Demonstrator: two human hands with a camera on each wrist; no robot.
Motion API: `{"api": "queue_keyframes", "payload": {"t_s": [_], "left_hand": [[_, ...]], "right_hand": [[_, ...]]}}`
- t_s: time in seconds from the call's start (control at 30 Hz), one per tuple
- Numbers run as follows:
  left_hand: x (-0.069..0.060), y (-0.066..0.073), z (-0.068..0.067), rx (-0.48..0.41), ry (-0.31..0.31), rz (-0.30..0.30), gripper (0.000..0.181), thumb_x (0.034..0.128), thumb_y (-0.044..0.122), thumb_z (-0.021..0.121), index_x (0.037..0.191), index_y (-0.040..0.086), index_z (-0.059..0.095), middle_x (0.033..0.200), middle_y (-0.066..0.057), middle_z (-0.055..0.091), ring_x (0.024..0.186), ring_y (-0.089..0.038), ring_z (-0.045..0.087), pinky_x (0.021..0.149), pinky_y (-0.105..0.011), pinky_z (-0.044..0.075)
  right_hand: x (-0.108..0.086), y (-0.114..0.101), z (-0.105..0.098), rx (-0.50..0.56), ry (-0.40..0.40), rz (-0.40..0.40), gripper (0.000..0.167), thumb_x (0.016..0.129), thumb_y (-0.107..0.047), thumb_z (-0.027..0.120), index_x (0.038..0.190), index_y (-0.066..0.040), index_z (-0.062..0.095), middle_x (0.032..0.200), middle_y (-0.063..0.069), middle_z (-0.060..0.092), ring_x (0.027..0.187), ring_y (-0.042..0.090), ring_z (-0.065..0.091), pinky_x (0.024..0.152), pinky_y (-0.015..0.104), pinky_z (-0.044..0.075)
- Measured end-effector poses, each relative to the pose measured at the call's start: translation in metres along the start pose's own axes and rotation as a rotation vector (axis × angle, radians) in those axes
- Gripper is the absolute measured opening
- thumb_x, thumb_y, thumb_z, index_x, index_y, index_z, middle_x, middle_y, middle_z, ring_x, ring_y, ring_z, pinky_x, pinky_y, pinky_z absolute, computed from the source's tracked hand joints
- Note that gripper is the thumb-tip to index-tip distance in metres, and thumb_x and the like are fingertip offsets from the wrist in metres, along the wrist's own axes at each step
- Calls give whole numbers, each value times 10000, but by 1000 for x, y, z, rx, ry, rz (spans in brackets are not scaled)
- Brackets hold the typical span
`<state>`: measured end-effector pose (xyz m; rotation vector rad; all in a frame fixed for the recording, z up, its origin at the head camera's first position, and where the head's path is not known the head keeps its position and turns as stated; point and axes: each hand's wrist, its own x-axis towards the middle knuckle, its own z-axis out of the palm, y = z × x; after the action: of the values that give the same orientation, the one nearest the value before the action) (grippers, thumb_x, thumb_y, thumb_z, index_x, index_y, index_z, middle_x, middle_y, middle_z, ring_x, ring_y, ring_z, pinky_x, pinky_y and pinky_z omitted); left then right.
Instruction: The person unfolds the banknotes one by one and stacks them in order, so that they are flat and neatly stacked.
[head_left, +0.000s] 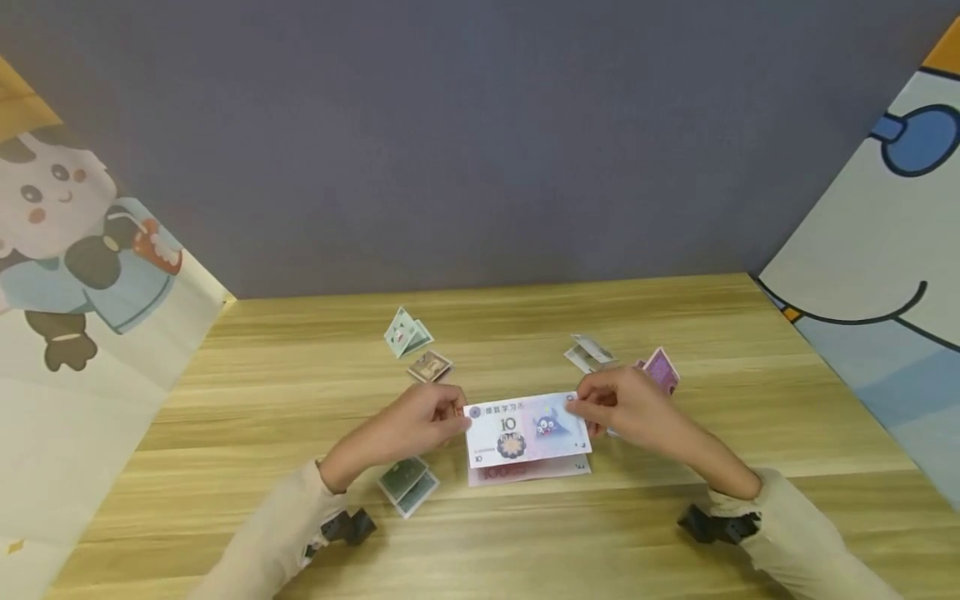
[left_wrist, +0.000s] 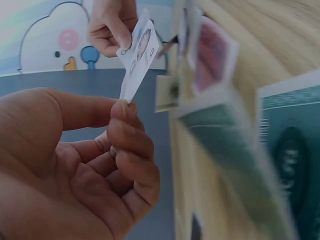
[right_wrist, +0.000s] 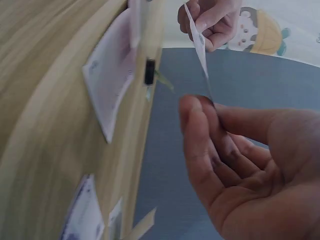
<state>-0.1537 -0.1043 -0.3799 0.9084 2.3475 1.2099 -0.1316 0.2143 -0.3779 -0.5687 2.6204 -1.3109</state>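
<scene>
A white play banknote (head_left: 528, 429) marked 10, with a blue cartoon figure, is held up above the table between both hands. My left hand (head_left: 420, 417) pinches its left edge between thumb and forefinger; the other fingers curl loosely in the left wrist view. At the opposite edge, my right hand (head_left: 637, 408) pinches the note the same way. Both wrist views show the note edge-on, stretched from hand to hand. Under it lies a pink play banknote (head_left: 525, 472) marked 100, partly hidden by the held note.
Dark green folded banknotes (head_left: 405, 487) lie near the left wrist. Farther back are a pale green note (head_left: 402, 333), a brown note (head_left: 430, 367) and a grey-green folded note (head_left: 592, 352). A purple note (head_left: 662, 371) is partly behind the right hand. A grey panel (head_left: 480, 167) closes the back.
</scene>
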Motion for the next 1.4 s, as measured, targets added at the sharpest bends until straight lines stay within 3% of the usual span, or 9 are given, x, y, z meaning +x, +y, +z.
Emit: {"api": "queue_keyframes", "payload": {"t_s": [0.17,0.57,0.97,1.4], "left_hand": [[4,-10,12,68,-6,-36,168,954,78,620,788,100,602,588,86,441,509,-31,394,462,-185,334],[5,-18,29,195,-42,-121,183,971,93,603,789,108,620,578,63,452,500,-49,396,459,-198,333],[8,-18,36,272,21,-103,164,954,83,605,794,116,602,587,60,470,493,-48,402,444,-199,342],[9,-19,38,263,29,-106,197,932,78,618,743,123,580,575,59,487,470,-37,399,415,-174,319]], "right_hand": [[2,13,9,-10,-72,-19,135,936,-95,687,807,-56,680,637,-26,655,545,173,642,488,348,567],[5,23,24,-153,-116,-45,192,933,-87,686,746,-107,645,556,-51,606,451,107,582,401,220,458],[3,25,27,-109,-122,14,251,956,-100,659,715,-78,593,555,-7,590,436,135,583,412,261,508],[4,29,30,-89,-90,82,248,942,-105,676,718,-80,571,554,8,587,422,145,585,406,284,514]]}}
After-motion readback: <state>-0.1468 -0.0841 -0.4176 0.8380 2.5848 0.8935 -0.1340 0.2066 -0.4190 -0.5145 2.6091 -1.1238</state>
